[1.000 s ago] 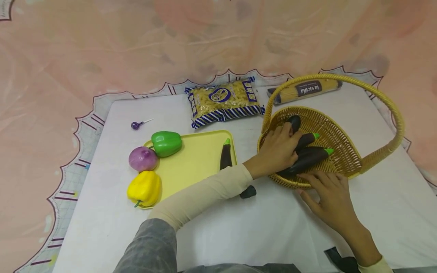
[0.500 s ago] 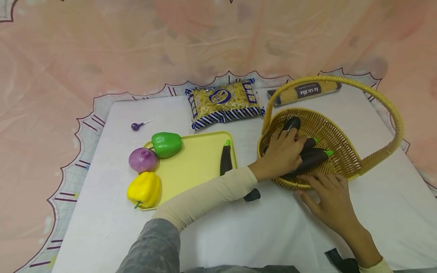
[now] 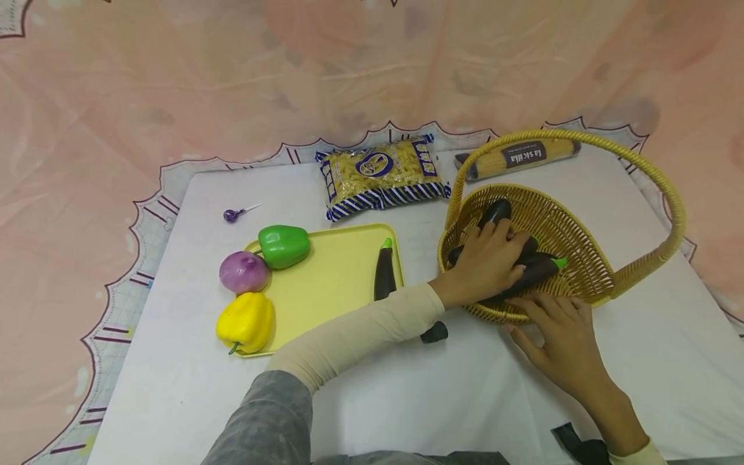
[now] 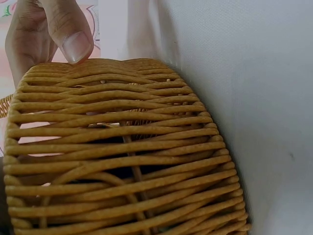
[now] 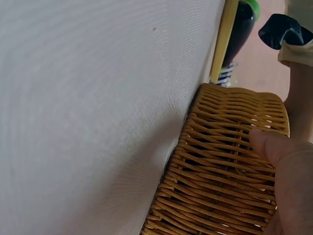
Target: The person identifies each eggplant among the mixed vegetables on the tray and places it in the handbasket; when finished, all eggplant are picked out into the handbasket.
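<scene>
Several dark eggplants with bright green tips lie in a woven basket [image 3: 575,258] at the right of the table. My left hand [image 3: 482,261] reaches into it from the left and grips an eggplant [image 3: 527,247] between thumb and fingers, which partly hide it. A second eggplant [image 3: 540,271] lies just in front, and another dark one [image 3: 496,210] is behind the fingers. My right hand [image 3: 564,342] holds the basket's front rim. Its thumb [image 5: 266,144] presses the outer weave in the right wrist view. In the left wrist view the left thumb [image 4: 76,44] shows above the basket wall.
A yellow tray [image 3: 325,278] holds an eggplant [image 3: 383,271]. A green pepper [image 3: 283,247], purple onion [image 3: 244,271] and yellow pepper [image 3: 246,323] sit along its left edge. Behind lie a pasta bag [image 3: 380,171], spaghetti pack [image 3: 523,158] and lollipop [image 3: 232,214]. The basket handle [image 3: 657,171] arches above.
My left hand has shifted slightly right within the basket, and the gripped eggplant has moved a little toward me. A dark end now shows left of the hand. My right hand has stayed put.
</scene>
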A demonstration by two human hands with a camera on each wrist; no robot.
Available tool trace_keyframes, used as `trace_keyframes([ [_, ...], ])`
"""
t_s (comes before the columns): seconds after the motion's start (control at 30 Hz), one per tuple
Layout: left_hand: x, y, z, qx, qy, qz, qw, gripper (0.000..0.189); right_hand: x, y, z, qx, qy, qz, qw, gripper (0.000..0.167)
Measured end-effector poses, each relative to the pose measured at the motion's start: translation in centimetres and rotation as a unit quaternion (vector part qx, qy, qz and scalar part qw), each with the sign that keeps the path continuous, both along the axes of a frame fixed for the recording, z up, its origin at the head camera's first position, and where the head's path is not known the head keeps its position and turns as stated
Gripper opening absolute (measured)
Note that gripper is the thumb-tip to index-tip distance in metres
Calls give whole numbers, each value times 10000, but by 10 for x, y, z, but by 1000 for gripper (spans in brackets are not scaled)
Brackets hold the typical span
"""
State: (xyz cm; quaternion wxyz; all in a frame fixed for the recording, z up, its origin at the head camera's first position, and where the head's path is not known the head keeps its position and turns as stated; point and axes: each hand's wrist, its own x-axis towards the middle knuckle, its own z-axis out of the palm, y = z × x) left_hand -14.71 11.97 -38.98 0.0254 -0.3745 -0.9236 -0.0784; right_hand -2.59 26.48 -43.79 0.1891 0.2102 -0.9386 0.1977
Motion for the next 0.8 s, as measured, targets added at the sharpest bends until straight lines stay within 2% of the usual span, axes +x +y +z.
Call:
trace_keyframes([
  [0.57, 6, -22, 11, 339, 91, -115, 9993, 62, 0, 0, 3, 45, -149, -57, 9999, 39],
  [0.8, 9, -36, 12, 806, 257, -115, 9963, 59, 1, 0, 2, 17, -144, -76, 9999, 39],
])
